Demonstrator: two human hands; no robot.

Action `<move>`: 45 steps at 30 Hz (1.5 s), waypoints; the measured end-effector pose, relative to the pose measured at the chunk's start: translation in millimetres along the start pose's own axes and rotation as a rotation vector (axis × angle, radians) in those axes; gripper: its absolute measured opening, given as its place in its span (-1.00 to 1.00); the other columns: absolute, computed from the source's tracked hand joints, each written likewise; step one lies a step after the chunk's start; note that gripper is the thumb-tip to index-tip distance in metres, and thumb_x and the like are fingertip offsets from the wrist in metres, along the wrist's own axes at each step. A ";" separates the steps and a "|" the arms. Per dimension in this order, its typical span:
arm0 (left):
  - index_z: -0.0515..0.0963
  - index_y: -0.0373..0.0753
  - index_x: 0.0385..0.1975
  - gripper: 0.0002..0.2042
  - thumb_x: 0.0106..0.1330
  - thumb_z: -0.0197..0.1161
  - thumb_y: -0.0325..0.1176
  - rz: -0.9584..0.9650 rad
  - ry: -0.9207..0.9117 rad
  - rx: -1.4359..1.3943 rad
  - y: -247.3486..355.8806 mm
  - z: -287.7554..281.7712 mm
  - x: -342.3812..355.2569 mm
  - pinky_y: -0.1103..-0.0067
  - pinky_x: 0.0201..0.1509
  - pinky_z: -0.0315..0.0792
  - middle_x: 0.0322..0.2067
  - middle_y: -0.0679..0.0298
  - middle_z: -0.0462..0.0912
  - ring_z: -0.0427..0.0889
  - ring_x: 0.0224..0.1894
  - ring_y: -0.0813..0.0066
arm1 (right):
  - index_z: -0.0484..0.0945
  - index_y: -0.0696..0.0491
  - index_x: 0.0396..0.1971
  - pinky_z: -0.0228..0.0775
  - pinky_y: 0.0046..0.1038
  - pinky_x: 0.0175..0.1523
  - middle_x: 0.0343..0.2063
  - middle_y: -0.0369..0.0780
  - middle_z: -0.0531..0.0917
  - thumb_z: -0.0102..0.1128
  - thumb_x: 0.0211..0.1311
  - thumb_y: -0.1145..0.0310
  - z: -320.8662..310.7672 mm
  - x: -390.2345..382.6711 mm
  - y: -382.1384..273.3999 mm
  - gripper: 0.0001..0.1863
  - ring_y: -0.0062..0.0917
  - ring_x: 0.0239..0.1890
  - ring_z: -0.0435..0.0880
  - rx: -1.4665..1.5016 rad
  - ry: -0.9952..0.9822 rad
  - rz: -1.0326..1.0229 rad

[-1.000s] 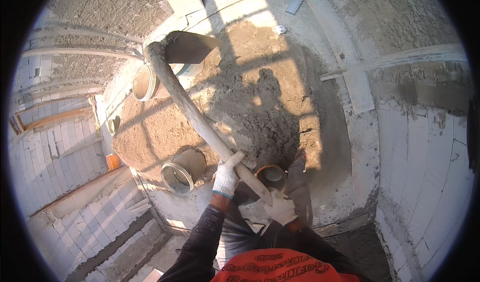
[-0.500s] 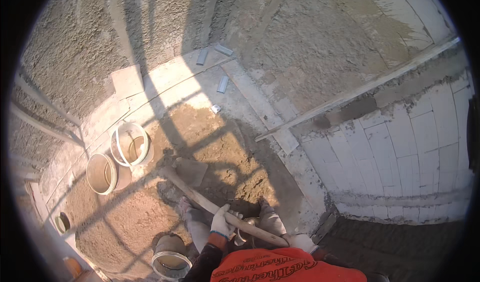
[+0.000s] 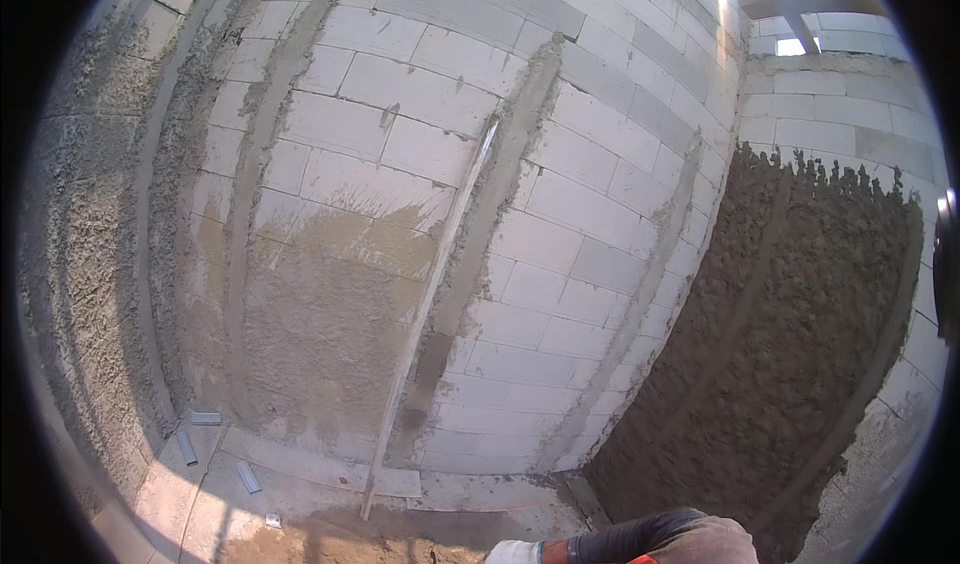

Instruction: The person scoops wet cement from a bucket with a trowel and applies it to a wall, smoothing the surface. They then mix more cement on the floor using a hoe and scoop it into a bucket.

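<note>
The view faces a wall of pale grey rectangular masonry blocks. Narrow vertical strips of grey mortar run up this wall at intervals; judging by their even spacing, they serve as level guides for a plaster coat. A long, straight, light metal rail leans against the wall between two strips, its lower end on the floor and its upper end against the blocks. It probably stands there to stay upright and within reach.

To the left of the rail, a patch of thin brownish-grey render covers the lower blocks. On the adjoining right-hand wall, a thick, rough coat of dark brown wet plaster reaches from the floor up to a ragged upper edge, with bare blocks above it. At the far left, a coarse grey textured coat covers another surface. Several short grey metal offcuts lie on the floor at the wall base, lower left.

Hand state: only one arm enters the picture, at the lower edge, in a dark grey sleeve. It ends in a white work glove with an orange cuff. The frame edge cuts off the fingers. It cannot be determined whether they are spread, clenched or gripping anything, nor which hand this is. The other hand is out of sight. The glove is nearest to the bare floor below the leaning rail, apart from the rail's foot.
</note>
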State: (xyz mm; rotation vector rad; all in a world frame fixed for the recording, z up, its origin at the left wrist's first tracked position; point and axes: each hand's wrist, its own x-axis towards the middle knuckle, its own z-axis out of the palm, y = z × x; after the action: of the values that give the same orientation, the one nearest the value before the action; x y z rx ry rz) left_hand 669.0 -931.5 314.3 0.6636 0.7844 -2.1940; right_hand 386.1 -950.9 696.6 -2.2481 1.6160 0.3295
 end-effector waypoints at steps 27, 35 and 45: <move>0.59 -0.17 -0.05 -0.74 0.52 0.28 -0.11 -0.261 0.222 0.365 -25.0 47.4 60.3 0.15 0.09 0.64 -0.23 0.21 0.69 0.71 -0.13 0.13 | 0.58 -0.12 0.32 0.61 -0.09 0.17 0.04 0.04 0.78 0.20 0.43 -0.23 50.0 -47.2 -23.0 -0.35 0.07 0.12 0.75 0.697 -0.649 0.414; 0.62 -0.22 -0.08 -0.80 0.45 0.39 -0.28 -0.201 0.403 0.454 36.8 6.8 -3.2 0.18 -0.23 0.68 -0.35 0.21 0.66 0.69 -0.35 0.21 | 0.58 0.07 0.30 0.60 -0.04 0.18 -0.01 0.12 0.79 0.33 0.30 -0.12 93.3 -10.6 -159.7 -0.28 0.06 0.13 0.77 0.822 -0.725 0.828; 0.53 -0.31 -0.14 -0.76 0.41 0.43 -0.32 0.526 0.447 0.786 273.7 181.0 78.5 0.30 -0.50 0.71 -0.41 0.17 0.57 0.63 -0.52 0.28 | 0.45 0.01 0.20 0.65 0.09 0.03 -0.27 0.10 0.79 0.33 0.36 0.03 207.9 234.9 -150.2 -0.45 0.14 -0.09 0.80 0.972 -0.254 0.461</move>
State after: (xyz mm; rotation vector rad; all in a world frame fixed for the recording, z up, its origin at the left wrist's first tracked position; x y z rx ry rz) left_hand 786.0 -1247.5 296.1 1.5777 -0.1156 -1.8208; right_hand 607.1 -1025.3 438.6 -1.0742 1.6310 -0.0707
